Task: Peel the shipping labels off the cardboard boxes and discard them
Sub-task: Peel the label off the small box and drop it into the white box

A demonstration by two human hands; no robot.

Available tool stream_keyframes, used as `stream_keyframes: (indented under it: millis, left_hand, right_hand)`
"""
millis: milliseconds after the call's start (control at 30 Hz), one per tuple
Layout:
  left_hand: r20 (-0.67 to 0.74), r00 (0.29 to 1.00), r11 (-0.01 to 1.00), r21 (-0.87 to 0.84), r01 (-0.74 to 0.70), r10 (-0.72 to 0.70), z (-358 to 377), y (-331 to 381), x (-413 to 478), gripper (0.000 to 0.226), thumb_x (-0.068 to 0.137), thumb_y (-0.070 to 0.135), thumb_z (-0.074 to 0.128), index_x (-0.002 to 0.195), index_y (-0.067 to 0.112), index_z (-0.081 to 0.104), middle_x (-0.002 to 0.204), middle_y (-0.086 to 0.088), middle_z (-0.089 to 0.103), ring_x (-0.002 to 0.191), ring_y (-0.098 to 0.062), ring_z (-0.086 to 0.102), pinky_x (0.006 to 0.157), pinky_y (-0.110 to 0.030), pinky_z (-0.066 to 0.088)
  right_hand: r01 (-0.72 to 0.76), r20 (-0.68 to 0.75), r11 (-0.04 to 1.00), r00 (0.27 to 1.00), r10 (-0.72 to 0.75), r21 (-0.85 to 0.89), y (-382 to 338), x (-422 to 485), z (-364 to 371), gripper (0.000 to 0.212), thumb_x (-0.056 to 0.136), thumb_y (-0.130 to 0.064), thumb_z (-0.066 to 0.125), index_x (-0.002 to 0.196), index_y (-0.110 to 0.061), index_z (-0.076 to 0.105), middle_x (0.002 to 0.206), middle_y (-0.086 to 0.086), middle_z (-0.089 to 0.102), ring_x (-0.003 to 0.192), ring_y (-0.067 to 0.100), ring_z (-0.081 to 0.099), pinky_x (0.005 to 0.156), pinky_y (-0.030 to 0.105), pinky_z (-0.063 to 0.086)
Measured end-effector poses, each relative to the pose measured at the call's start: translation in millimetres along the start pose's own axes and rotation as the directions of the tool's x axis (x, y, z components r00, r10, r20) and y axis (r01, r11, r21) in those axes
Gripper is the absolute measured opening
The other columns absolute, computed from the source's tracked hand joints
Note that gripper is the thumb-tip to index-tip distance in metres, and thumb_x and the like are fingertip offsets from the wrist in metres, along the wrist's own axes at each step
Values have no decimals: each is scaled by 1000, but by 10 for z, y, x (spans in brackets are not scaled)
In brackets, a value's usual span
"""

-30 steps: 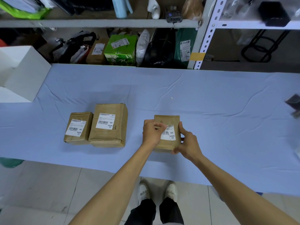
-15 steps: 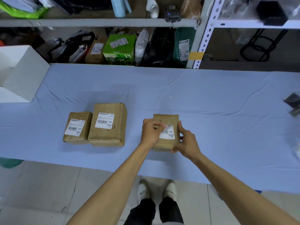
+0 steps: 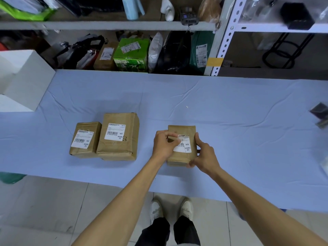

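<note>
From the head camera, a table covered with a pale blue cloth (image 3: 230,112) is seen, and three brown cardboard boxes are laid on it near its front edge. The right-hand box (image 3: 182,130) is held between both hands. Its right side and near corner are gripped by the right hand (image 3: 204,155), with the thumb laid along the right edge and the fingers curled under the near end. The white shipping label (image 3: 185,146) on its top is pinched at the upper left corner by the curled fingers of the left hand (image 3: 164,145). That corner is seen lifted and creased, while the rest of the label lies flat on the box.

Well to the left, a larger box (image 3: 124,148) and a smaller box (image 3: 80,151) are set side by side, touching. A flat white label is borne on top of each: one on the larger box (image 3: 115,132) and one on the smaller (image 3: 82,138).

A white carton (image 3: 26,77) is placed at the far left of the table. Behind the table, shelves (image 3: 106,25) filled with bags and parcels are seen, among them a green box (image 3: 131,54). Below the table edge, white shoes (image 3: 156,209) on a tiled floor are shown.
</note>
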State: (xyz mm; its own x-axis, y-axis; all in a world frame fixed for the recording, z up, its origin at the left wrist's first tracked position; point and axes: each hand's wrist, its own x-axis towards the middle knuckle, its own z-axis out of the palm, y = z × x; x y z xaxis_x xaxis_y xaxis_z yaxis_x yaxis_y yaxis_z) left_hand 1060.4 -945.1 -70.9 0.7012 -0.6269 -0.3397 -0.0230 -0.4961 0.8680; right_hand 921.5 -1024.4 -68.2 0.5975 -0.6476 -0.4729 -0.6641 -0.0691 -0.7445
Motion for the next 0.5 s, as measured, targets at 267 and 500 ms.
stream_keyframes:
  millis: [267, 500]
  left_hand:
    - [-46, 999, 999, -22, -26, 25, -27, -10, 8, 11, 80, 15, 77, 90, 15, 71, 122, -2, 57, 97, -7, 54, 72, -2, 42]
    - [-62, 998, 1000, -25, -13, 11, 25, 32, 9, 11, 80, 16, 77, 75, 23, 70, 121, -5, 59, 110, -20, 60, 89, -21, 47]
  right_hand:
    - [-12, 18, 999, 1000, 13, -50, -34, 5, 3, 123, 59, 5, 80, 153, -21, 6, 109, 1, 61, 94, 20, 60, 73, 27, 53]
    - [-22, 9, 998, 1000, 22, -52, -67, -7, 6, 120, 61, 6, 77, 153, -22, 5, 109, 4, 63, 91, 22, 62, 69, 28, 54]
